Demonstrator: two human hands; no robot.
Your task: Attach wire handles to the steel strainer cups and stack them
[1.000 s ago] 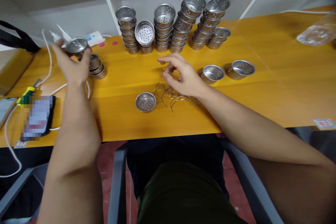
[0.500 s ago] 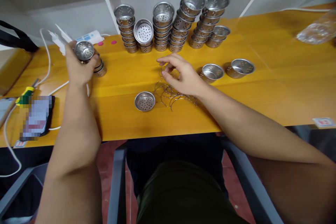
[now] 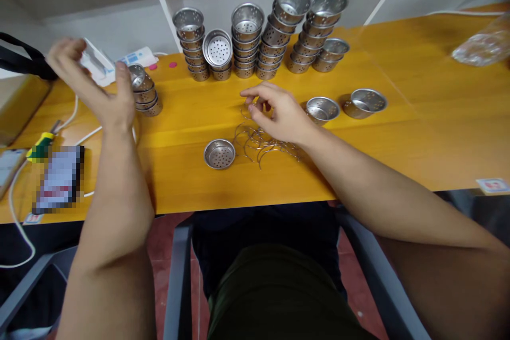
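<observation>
My left hand [image 3: 98, 85] is open, its fingers spread and its thumb raised, just left of a short stack of perforated metal cups [image 3: 146, 96]. Part of that stack is hidden behind the hand. Over a loose pile of thin curved wires [image 3: 258, 143], my right hand [image 3: 274, 109] hovers with loosely bent fingers and a gap between thumb and forefinger. I see nothing held in it. A shallow perforated metal cup [image 3: 220, 154] lies left of the wires. Two more cups, a nearer one [image 3: 323, 111] and a farther one [image 3: 364, 104], stand to the right of my right hand.
Several tall stacks of perforated cups [image 3: 246, 37] line the back of the yellow table [image 3: 179, 180], against the shelf. A phone [image 3: 59, 178], a yellow-green screwdriver [image 3: 42, 146] and white cables are at left. A clear plastic bag [image 3: 482, 48] lies at far right.
My left hand has let go of the short cup stack, spreading its fingers and moving up and left. The stack stays standing. My right hand has barely moved.
</observation>
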